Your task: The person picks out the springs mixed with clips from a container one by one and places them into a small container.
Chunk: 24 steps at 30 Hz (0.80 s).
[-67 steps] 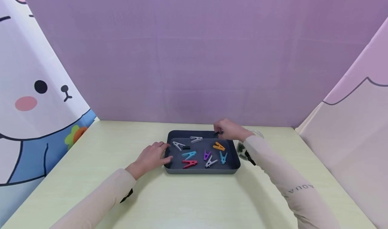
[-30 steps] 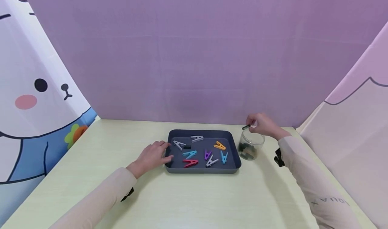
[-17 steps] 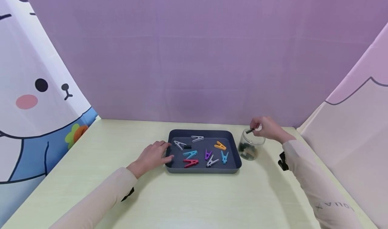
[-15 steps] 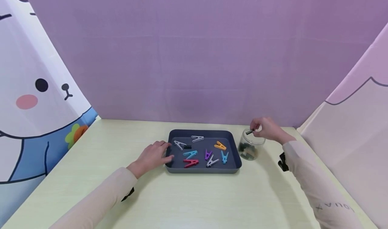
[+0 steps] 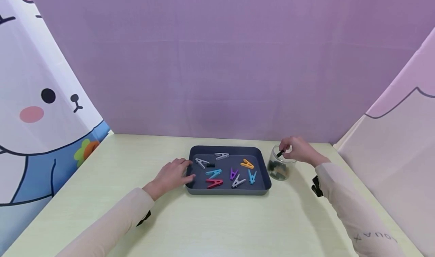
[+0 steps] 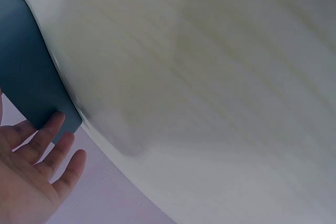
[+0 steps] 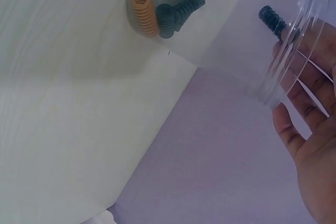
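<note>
My right hand (image 5: 299, 150) pinches a dark coil spring (image 5: 280, 153) at the mouth of a clear jar (image 5: 279, 174). In the right wrist view that spring (image 7: 273, 20) shows through the jar wall (image 7: 231, 40), just inside the rim. Lower in the jar lie orange springs (image 7: 146, 15) and dark green springs (image 7: 186, 11). My left hand (image 5: 170, 177) rests at the left side of a dark grey tray (image 5: 227, 192), its fingers loosely spread against the rim. Another black spring (image 5: 210, 165) lies in the tray among several clothespins, including a red one (image 5: 214, 183).
Besides the red one, the tray has white (image 5: 222, 156), orange (image 5: 247, 163), light blue (image 5: 252, 177) and purple clothespins (image 5: 233, 173). A pale table (image 5: 217, 226) carries tray and jar. Behind it stands a purple cloth backdrop (image 5: 217, 68).
My right hand has moved from the tray's back right to the jar with the spring, then lowered it into the jar's mouth. The left hand has stayed at the tray.
</note>
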### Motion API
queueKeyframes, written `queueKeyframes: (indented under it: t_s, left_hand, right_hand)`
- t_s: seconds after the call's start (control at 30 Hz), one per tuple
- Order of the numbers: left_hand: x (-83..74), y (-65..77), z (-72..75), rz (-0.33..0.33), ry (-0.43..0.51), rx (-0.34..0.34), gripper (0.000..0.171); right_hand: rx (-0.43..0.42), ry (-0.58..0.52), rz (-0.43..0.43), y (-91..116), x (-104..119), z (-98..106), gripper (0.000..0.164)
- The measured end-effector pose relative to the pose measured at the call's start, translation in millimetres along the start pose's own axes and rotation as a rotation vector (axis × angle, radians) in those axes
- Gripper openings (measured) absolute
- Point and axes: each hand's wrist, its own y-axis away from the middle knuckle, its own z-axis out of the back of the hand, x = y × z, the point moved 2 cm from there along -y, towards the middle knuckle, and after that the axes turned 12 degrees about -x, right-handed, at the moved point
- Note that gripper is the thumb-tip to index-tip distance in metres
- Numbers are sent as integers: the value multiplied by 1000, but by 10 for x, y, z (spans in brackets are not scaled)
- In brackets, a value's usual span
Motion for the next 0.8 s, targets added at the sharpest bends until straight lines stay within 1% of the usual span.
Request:
queueKeyframes:
  t_s: [0.07,0.2,0.37,0.5,0.8]
  left_hand:
    - [0,2,-2,-2,0,1,57]
    - [0,5,-9,0,2,3,57]
    - [3,0,-16,2,0,2,57]
    - [3,3,-18,0,-2,1,57]
    - [-2,2,-10,0,0,2,57]
  right_hand:
    - [12,15,-30,-1,-7,-18,15]
    - [26,47,-40,1,-18,-38,15]
    - [38,52,-62,12,-3,-42,13]
    - [35,42,-56,13,2,-38,11]
    - [27,53,-35,2,8,-10,13]
